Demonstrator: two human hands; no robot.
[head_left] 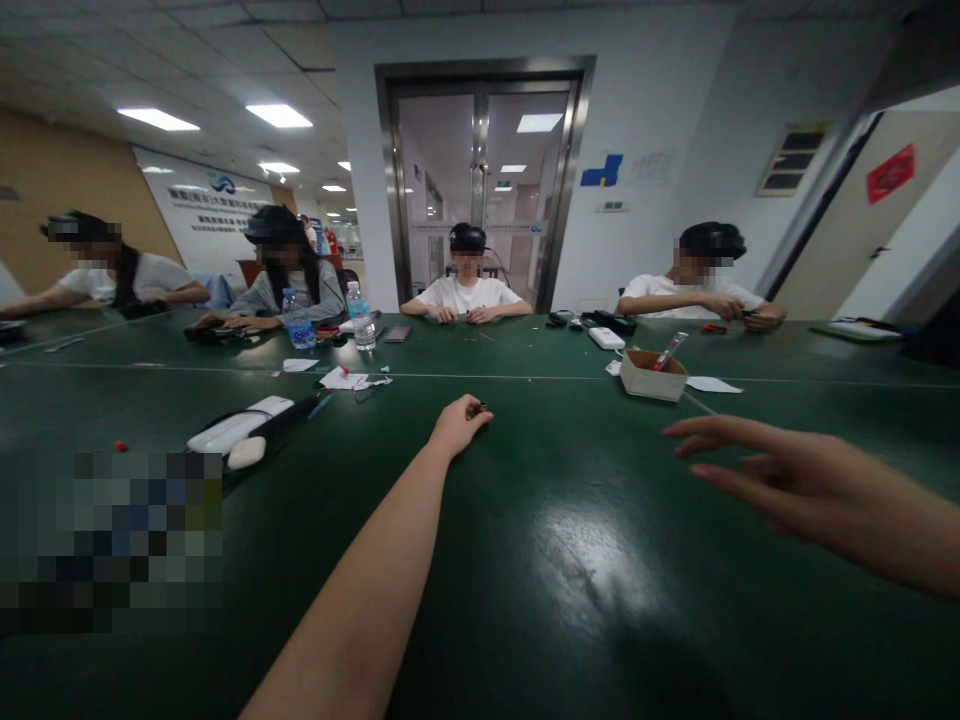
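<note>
My left hand [457,424] rests low over the green table [517,560], its fingers curled and pinched. A small dark object with a shiny end [484,407] shows at the fingertips, too small to name. My right hand [780,475] is raised above the table at the right, fingers stretched forward and apart with nothing in them. Beyond it stands a small cardboard box [651,385] with a clear, red-marked slim item [670,352] leaning inside.
White power bank [240,425], a white rounded object [247,453] and a pen [322,404] lie at left. Two water bottles [361,318] stand farther back near paper scraps [343,379]. A white box-like device [606,338] sits behind the carton. Several people sit across the table.
</note>
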